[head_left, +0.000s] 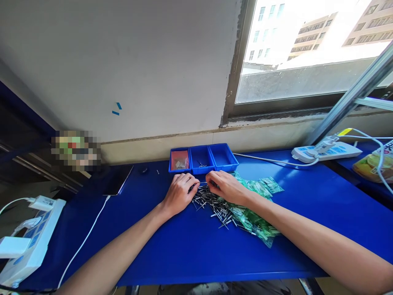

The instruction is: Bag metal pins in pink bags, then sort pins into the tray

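Note:
My left hand [180,189] and my right hand [225,187] rest close together on a blue table [184,246], over a heap of small metal pins [211,205]. Both hands have their fingers curled and pinched, and a thin pin seems to run between them. A pile of small green plastic bags [256,217] lies under and to the right of my right forearm. Just beyond the hands stand three small blue trays [227,166]; the left one holds something red [179,159], the middle one a few pins.
A white power strip [327,150] with cables lies at the far right, another power strip [27,241] with chargers at the left edge. A dark phone or tablet [115,180] lies at the back left with a white cable. Wall and window stand behind.

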### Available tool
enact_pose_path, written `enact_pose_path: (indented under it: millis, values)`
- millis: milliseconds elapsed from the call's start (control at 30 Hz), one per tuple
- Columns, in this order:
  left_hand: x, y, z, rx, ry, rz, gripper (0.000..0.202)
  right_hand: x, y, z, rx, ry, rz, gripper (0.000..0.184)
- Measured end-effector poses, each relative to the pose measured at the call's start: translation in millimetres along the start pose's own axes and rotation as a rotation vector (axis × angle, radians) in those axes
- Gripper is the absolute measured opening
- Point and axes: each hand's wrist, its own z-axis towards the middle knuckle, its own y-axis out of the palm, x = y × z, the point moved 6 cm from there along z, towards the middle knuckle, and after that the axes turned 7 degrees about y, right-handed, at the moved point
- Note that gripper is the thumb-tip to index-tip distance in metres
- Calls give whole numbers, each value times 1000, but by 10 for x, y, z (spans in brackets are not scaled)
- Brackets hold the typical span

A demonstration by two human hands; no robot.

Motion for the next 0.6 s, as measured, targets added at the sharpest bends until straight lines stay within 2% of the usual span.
enact_pose_path:
  millis: [367, 600]
  values:
    - [-9, -4, 2, 14, -6, -45, 11, -9, -13, 3, -14, 1, 22, 2]
    - [13, -5, 7, 1, 13, -24, 14, 2, 2, -1, 2, 7, 21, 6]
